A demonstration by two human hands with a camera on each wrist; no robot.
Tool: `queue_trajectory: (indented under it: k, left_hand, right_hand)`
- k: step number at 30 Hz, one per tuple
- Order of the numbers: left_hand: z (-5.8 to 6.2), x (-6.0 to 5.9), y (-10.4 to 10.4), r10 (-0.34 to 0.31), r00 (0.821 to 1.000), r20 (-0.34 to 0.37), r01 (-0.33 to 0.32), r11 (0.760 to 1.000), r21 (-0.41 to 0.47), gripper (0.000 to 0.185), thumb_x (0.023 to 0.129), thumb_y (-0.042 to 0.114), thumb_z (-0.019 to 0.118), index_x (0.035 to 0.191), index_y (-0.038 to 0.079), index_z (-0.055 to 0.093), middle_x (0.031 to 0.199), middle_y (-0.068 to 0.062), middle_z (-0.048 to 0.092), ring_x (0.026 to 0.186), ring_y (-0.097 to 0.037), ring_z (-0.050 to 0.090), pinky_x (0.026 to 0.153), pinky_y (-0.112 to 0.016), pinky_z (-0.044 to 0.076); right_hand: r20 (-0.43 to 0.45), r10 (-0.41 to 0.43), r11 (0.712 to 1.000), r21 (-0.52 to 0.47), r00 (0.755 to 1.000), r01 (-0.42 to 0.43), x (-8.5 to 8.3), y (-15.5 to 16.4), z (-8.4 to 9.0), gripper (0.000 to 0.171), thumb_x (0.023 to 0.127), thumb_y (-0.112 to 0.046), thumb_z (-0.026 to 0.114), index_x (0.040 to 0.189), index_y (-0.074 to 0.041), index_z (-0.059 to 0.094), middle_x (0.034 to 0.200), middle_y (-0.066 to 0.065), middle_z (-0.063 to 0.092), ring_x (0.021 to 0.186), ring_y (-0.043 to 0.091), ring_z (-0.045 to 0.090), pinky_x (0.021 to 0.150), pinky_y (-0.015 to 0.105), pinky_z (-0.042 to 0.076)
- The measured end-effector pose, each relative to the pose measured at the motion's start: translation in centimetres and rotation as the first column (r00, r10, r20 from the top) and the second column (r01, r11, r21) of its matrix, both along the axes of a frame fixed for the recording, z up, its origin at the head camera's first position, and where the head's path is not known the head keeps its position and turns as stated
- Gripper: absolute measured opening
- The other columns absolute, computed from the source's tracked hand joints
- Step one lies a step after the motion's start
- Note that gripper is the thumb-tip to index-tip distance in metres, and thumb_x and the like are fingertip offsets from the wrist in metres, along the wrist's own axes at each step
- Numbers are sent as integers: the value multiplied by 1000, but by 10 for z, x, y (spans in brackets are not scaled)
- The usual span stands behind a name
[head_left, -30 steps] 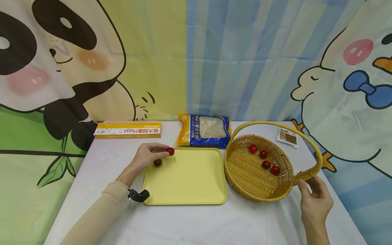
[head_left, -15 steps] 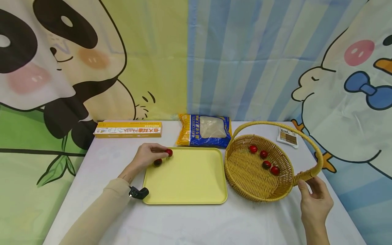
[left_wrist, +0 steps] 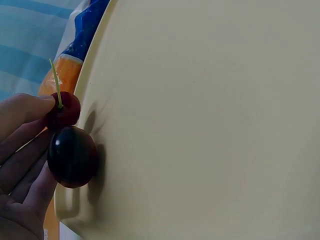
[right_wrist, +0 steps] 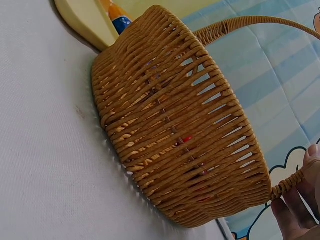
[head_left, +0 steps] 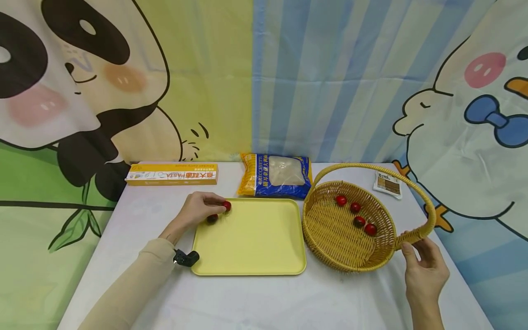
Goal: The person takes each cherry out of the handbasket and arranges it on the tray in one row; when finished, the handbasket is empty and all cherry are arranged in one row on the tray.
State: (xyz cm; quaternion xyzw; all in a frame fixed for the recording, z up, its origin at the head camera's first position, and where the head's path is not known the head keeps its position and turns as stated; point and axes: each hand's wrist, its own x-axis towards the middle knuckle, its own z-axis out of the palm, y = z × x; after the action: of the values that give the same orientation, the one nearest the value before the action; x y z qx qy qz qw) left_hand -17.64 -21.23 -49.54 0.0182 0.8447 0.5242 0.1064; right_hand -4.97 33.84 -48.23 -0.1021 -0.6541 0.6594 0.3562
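My left hand [head_left: 199, 208] pinches a red cherry [left_wrist: 64, 111] by thumb and fingers at the far left corner of the yellow tray [head_left: 260, 243]; its green stem points up in the left wrist view. A darker cherry [left_wrist: 73, 157] sits on the tray right beside it, close to the fingers. At the right, my right hand [head_left: 426, 270] grips the base of the handle of a wicker basket [head_left: 348, 252]. Several cherries, among them a red cherry [head_left: 370, 229], lie inside the basket. In the right wrist view the basket's woven side [right_wrist: 175, 125] hides most of them.
Behind the tray lies a blue and orange pasta bag [head_left: 276, 176]. A long pasta box [head_left: 172, 175] is at the back left, and a small white and brown packet [head_left: 387, 184] lies behind the basket. A printed curtain [head_left: 288, 82] hangs at the table's back edge.
The left hand, with the cherry, has shifted very slightly left and down toward the tray. The right hand and the basket have stayed in place.
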Motion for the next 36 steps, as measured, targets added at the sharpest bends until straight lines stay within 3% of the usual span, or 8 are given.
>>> queue_trajectory:
  k: [14, 23, 29, 33, 36]
  left_hand:
    - [0, 0, 1, -6, 999, -32, 5, 999, -31, 33, 87, 25, 87, 116, 10, 80, 107, -6, 81, 95, -18, 78, 76, -29, 62]
    - [0, 0, 8, -109, 991, -80, 101, 989, -104, 28, 88, 24, 86, 112, 10, 82, 105, -5, 81, 89, -15, 76, 74, -31, 61]
    - [0, -1, 10, -121, 990, -75, 111, 986, -122, 26, 89, 26, 85, 111, 11, 83, 102, -3, 81, 81, -15, 74, 68, -32, 60]
    - [3, -3, 12, -137, 988, -68, 127, 983, -132, 31, 87, 27, 87, 113, 11, 82, 105, -4, 81, 86, -16, 76, 72, -31, 60]
    - [6, -5, 17, -183, 980, -76, 169, 973, -160, 36, 84, 26, 89, 116, 12, 82, 110, -3, 80, 98, -15, 74, 83, -32, 59]
  right_hand:
    - [-6, 0, 1000, -7, 1000, 0, 0, 1, -1, 44, 90, 18, 69, 133, 9, 65, 117, 5, 72, 113, 17, 66, 89, 16, 56]
    - [-10, 5, 1000, -19, 1000, -5, 0, 0, -2, 44, 90, 18, 69, 133, 10, 65, 117, 6, 72, 113, 17, 66, 89, 16, 56]
    - [-24, 21, 1000, -15, 999, -21, -1, -1, -2, 44, 90, 19, 68, 133, 11, 64, 118, 8, 72, 114, 18, 66, 90, 17, 56]
    - [-19, 17, 1000, -1, 1000, -17, -1, 0, -2, 43, 90, 19, 67, 133, 12, 63, 117, 7, 72, 114, 18, 66, 91, 17, 56]
    - [-13, 7, 1000, 9, 1000, -7, 0, 0, -1, 43, 91, 18, 67, 133, 12, 63, 117, 6, 72, 113, 17, 66, 91, 16, 56]
